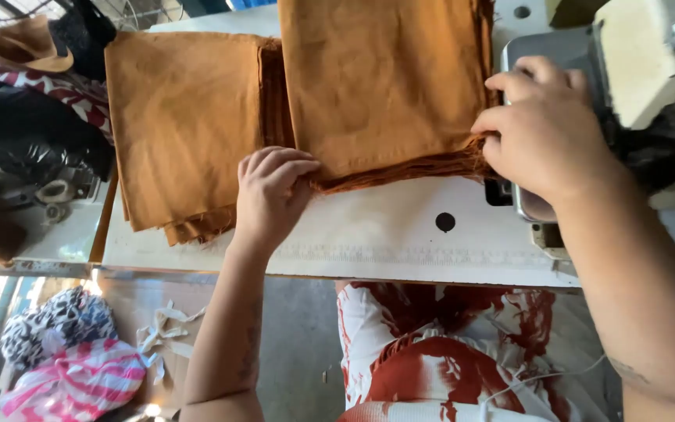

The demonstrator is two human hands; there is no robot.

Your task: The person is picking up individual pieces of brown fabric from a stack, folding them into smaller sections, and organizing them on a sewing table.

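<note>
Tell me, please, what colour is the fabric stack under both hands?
The fabric stack is plain orange-brown, seen in the head view.

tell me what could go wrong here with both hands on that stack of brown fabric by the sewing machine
1. The left hand and right hand pinch only the near frayed edge of the fabric stack, so layers could slip out of line.
2. The right hand sits close to the sewing machine; fingers may stray toward its working parts.
3. Loose threads could snag on the metal plate.

A sewing workshop: a sewing machine at upper right, stacked brown fabric on a white worktable.
</note>
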